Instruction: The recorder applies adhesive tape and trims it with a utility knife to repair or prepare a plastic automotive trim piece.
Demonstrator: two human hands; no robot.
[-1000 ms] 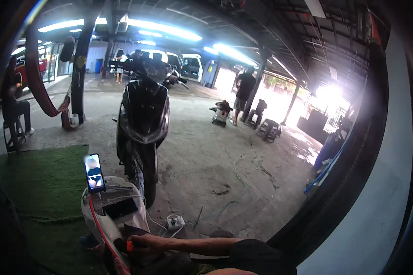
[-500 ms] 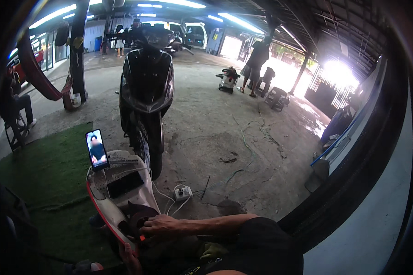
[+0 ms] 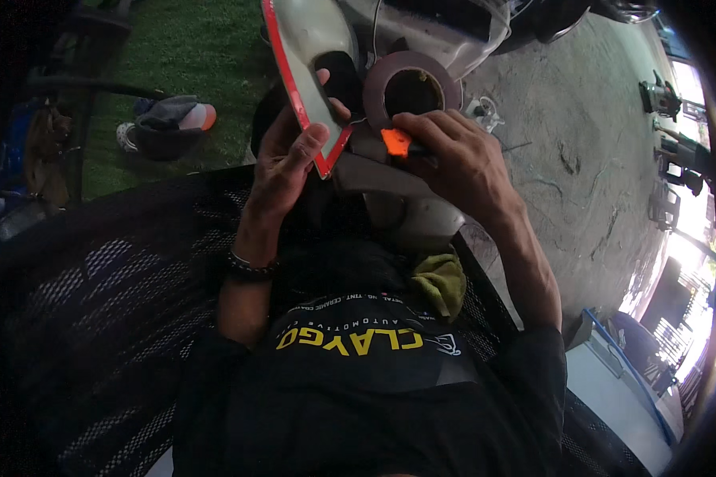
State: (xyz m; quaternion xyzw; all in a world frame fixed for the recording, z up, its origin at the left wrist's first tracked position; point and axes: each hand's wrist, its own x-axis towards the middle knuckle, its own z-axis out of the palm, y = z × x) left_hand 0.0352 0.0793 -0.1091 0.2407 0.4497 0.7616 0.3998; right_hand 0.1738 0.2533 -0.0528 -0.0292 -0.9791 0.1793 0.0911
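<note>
Broadly, had grey concrete floor (image 3: 565,179) out to the right and green turf (image 3: 191,48) at the upper left. Sat with black mesh (image 3: 111,278) on both sides, in a black shirt (image 3: 334,413). Held a red-edged pale panel (image 3: 293,78) tilted in the left hand (image 3: 285,163), pinched between thumb and fingers. Had a brownish roll (image 3: 375,89) just beyond the right hand (image 3: 469,163); could not tell touching from apart. Had a yellow-green cloth (image 3: 441,282) near the right forearm (image 3: 533,266). Wore a dark bracelet (image 3: 250,270) on the left wrist (image 3: 256,242). Closed the right hand's fingers narrowly on a small orange-ended tool (image 3: 395,143), right of the panel.
</note>
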